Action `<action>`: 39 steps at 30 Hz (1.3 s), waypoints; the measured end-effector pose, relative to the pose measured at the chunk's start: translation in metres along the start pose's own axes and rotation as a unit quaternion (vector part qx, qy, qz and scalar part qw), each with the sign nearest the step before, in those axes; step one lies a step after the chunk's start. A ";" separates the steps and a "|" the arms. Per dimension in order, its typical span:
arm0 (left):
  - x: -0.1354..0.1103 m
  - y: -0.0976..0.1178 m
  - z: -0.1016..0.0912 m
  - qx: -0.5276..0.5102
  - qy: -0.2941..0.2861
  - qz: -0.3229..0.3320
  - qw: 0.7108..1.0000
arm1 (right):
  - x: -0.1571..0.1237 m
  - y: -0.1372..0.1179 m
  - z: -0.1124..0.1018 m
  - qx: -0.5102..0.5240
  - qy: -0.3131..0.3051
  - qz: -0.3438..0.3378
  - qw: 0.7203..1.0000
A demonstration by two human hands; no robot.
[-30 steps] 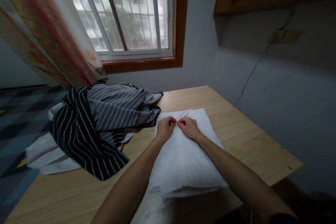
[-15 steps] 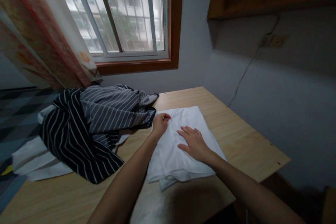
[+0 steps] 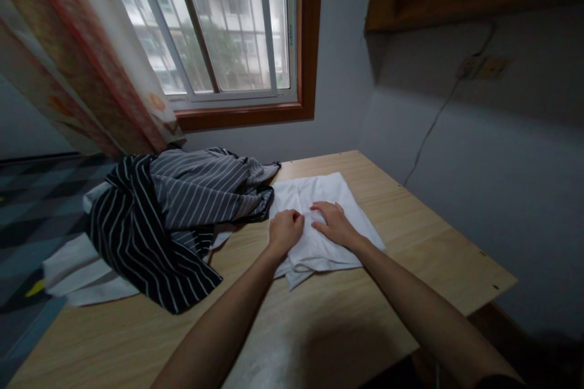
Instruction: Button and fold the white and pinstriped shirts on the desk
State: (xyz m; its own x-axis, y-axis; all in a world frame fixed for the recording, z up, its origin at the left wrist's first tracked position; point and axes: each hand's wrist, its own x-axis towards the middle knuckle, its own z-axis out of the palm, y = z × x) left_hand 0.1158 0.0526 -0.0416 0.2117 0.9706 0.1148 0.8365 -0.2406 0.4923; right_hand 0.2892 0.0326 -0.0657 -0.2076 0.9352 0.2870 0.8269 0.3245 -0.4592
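No text, label, brand, number or sign can be read. On the right upright of the window frame [image 3: 291,33], a short vertical row of tiny marks can be seen, but it is too small and blurred to be made out.
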 end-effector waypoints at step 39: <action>0.000 -0.013 0.011 -0.043 -0.021 0.080 0.996 | -0.004 -0.023 0.009 0.022 -0.003 0.115 0.993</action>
State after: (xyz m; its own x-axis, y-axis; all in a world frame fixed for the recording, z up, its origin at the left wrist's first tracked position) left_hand 0.1108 0.0560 -0.0572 0.3609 0.9186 0.1611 0.7449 -0.3879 0.5429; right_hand 0.2664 0.0230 -0.0640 -0.0184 0.9860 0.1658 0.8288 0.1078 -0.5491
